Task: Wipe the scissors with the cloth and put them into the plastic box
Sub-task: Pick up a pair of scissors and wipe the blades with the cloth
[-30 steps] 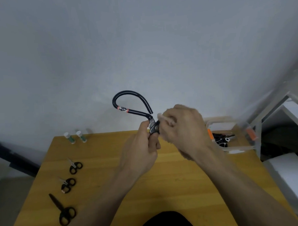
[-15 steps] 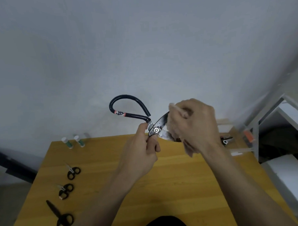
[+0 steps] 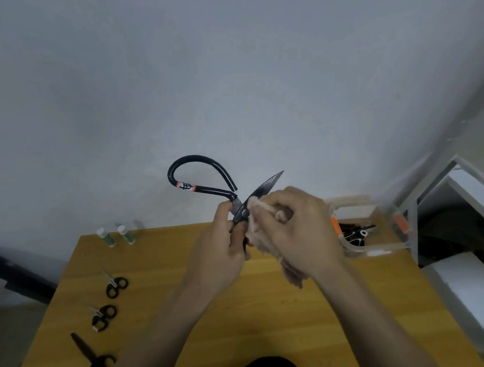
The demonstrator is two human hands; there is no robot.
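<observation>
A large pair of scissors [image 3: 205,189] with a big black loop handle is held up above the table. My left hand [image 3: 224,250] grips it near the pivot and lower handle. The dark blade points up and to the right. My right hand [image 3: 295,228] clutches a pale pink cloth [image 3: 265,237] and presses it on the blade just beside the pivot. The clear plastic box [image 3: 377,249] with orange clips sits at the table's back right; dark scissors lie inside it.
Three black-handled scissors lie along the left of the wooden table [image 3: 269,321]: a small pair [image 3: 115,284], another small pair [image 3: 102,317] and a longer pair [image 3: 93,362]. Two small white-capped bottles [image 3: 115,236] stand at the back left. A white shelf frame [image 3: 458,201] is at the right.
My right hand with the cloth slid down the blade from near the tip to the pivot, baring the blade's upper part. The scissors stayed raised in my left hand.
</observation>
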